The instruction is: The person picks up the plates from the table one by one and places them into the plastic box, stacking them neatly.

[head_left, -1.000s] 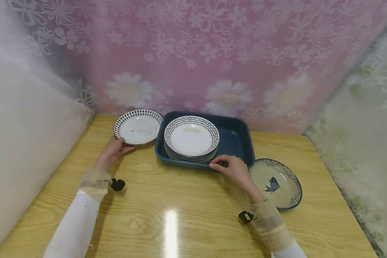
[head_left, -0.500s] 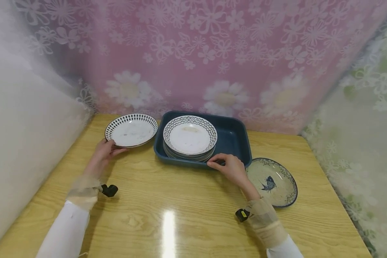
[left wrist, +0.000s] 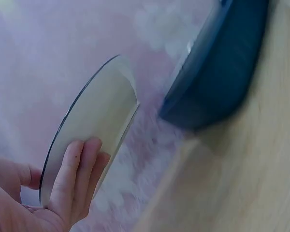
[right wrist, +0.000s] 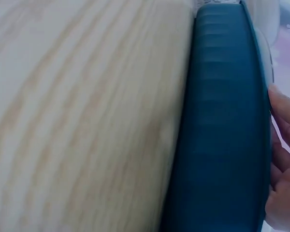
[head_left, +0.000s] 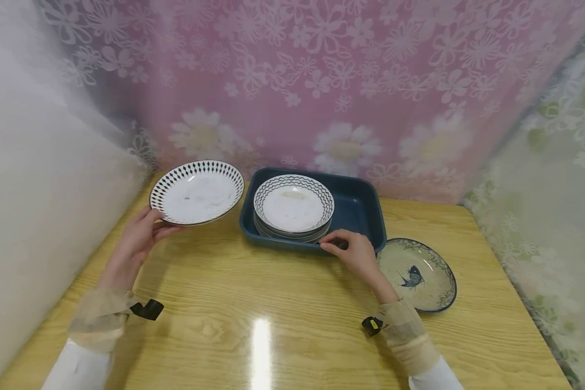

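Observation:
My left hand [head_left: 132, 241] holds a white plate [head_left: 198, 192] with black diamonds round its rim, raised above the table and tilted. In the left wrist view the thumb is at its edge and several fingers [left wrist: 79, 169] lie against its underside. My right hand [head_left: 356, 254] pinches the front rim of a deep blue rectangular tray [head_left: 365, 216]; in the right wrist view the thumb [right wrist: 284, 104] is on the rim, with other fingers curled behind it. Inside the tray's left half sits a stack of plates, topped by a white plate with black zigzag rim [head_left: 292, 208].
A cream plate with a blue fish [head_left: 419, 287] lies right of the tray, partly behind my right forearm. The wooden table [head_left: 214, 325] meets a pink floral curtain [head_left: 283, 108] at the back. A pale wall [head_left: 39, 189] bounds the left, a floral one [head_left: 556, 216] the right.
The diamond-rimmed plate has risen off the table and moved left and nearer in my left hand. My right hand stays at the tray's rim; the tray and stack keep their place.

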A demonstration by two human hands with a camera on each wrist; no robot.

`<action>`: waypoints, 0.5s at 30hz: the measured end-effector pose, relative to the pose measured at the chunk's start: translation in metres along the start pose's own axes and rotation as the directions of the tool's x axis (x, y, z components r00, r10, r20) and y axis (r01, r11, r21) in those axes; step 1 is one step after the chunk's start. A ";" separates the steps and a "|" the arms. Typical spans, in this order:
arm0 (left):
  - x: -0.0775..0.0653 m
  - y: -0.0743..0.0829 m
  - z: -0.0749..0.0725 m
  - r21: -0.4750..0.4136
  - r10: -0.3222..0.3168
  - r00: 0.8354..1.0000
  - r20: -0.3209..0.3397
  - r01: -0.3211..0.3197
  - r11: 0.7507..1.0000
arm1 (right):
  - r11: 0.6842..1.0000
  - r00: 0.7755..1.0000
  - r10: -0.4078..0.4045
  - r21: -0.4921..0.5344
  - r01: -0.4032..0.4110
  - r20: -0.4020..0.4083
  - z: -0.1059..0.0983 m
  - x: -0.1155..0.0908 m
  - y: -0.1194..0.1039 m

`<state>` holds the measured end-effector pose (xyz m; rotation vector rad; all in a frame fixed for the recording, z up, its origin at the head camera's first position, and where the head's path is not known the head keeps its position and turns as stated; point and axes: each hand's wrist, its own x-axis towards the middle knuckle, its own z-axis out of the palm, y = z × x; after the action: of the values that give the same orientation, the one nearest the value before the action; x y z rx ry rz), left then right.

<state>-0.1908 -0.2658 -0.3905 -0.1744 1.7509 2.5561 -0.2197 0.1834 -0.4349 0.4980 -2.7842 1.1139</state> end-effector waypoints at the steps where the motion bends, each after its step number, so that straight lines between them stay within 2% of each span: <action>1: -0.003 0.002 0.005 0.028 0.006 1.000 0.016 -0.007 1.000 | 0.999 1.000 0.006 0.042 -0.005 -0.010 -0.001 0.000 0.000; 4: -0.012 0.008 0.021 0.122 0.014 0.997 0.080 -0.023 0.992 | 0.973 0.999 0.022 0.230 -0.011 -0.045 -0.005 -0.002 -0.001; 6: -0.016 0.009 0.033 0.173 0.012 0.991 0.133 -0.036 0.984 | 0.928 0.997 0.029 0.373 0.001 -0.075 -0.009 -0.004 -0.003; 9: -0.022 0.008 0.052 0.241 -0.007 0.980 0.199 -0.042 0.970 | 0.849 0.996 0.017 0.527 0.033 -0.089 -0.016 -0.011 -0.011; 12: -0.027 0.004 0.069 0.287 -0.039 0.969 0.244 -0.034 0.957 | 0.798 0.999 0.026 0.603 0.004 -0.040 -0.023 -0.019 -0.025; 15: -0.032 -0.004 0.084 0.324 -0.074 0.954 0.289 -0.025 0.946 | 0.758 0.997 0.055 0.647 -0.081 0.061 -0.031 -0.027 -0.040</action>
<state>-0.1649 -0.1848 -0.3604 0.1897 1.9886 2.0949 -0.1816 0.1852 -0.3919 0.4665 -2.3787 2.1208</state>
